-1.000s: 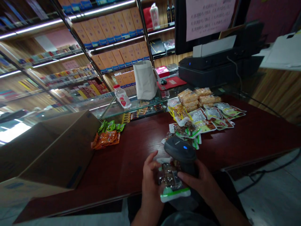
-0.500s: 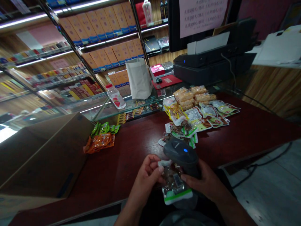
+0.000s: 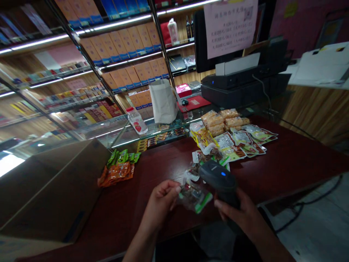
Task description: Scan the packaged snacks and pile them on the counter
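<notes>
Clear plastic packet of dark food with a green strip [image 3: 193, 194] is being held up in front of the person, over the near part of a dark red wooden tabletop [image 3: 152, 169]; whether it is touching the wood cannot be told. At its nine o'clock, the bare left hand [image 3: 163, 198] is pinching the packet's near side, thumb and fingers closing together on the plastic. At its four o'clock, the bare right hand [image 3: 240, 209] is wrapping around the grip of a dark grey handheld scanner [image 3: 218, 175], whose rounded head is showing a small blue light at the packet's two o'clock.

Taking the packet as the clock's centre, a pile of brown, green-edged plastic packets [image 3: 205, 156] is lying between twelve and one, just beyond the scanner head. A yellow-edged clear packet [image 3: 202, 134] is resting at twelve, and stacked beige wrapped snacks [image 3: 225, 122] are sitting at one. Flat silver-and-green pouches [image 3: 245, 142] are spreading out between one and two. Shiny orange packets [image 3: 118, 174] are lying between nine and ten, bright green packets [image 3: 124, 156] just behind them, and a large brown cardboard box [image 3: 51, 193] is standing at nine.
</notes>
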